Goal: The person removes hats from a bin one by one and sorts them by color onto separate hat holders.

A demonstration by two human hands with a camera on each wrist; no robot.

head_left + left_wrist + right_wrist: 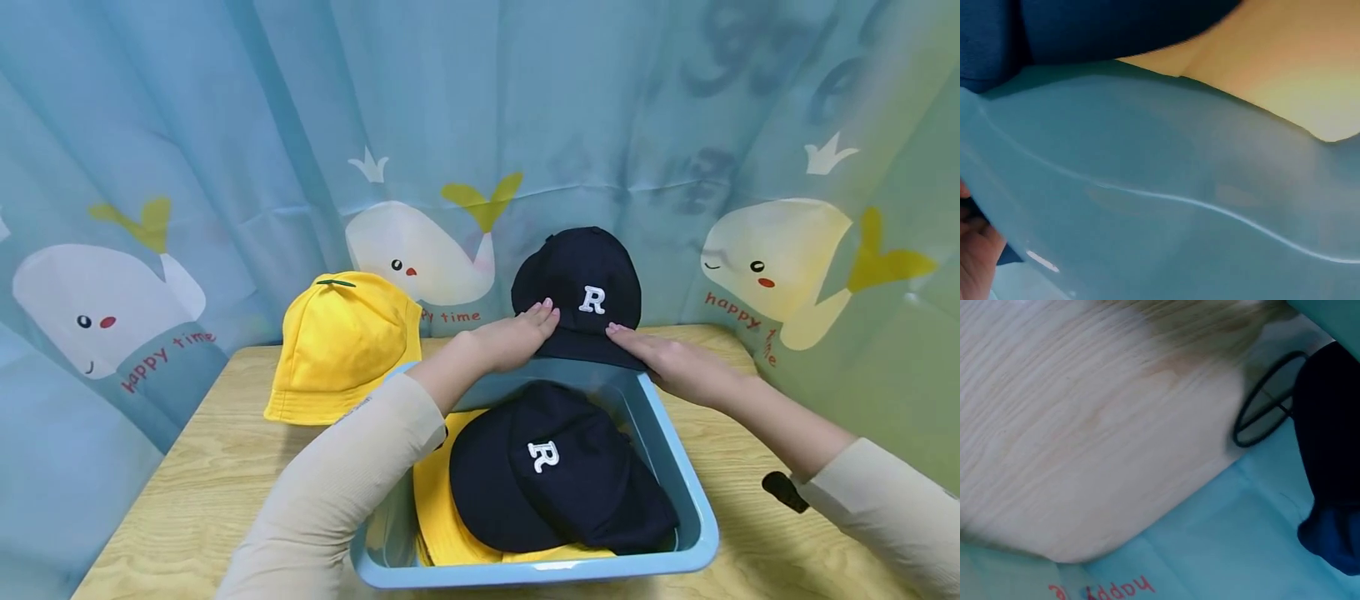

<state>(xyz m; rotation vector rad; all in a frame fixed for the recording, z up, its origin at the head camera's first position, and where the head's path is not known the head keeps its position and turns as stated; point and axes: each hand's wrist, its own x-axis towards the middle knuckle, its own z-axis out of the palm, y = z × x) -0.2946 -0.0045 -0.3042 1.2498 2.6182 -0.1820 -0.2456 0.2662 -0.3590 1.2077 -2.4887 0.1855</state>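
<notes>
Cap (558, 260) (white "R" (592, 300)) under fingertips (546, 313)

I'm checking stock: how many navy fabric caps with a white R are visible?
2: one navy cap behind the light-blue plastic bin, touched by the left hand and right hand; the other cap inside the bin, on yellow fabric. More may be hidden underneath.
</notes>
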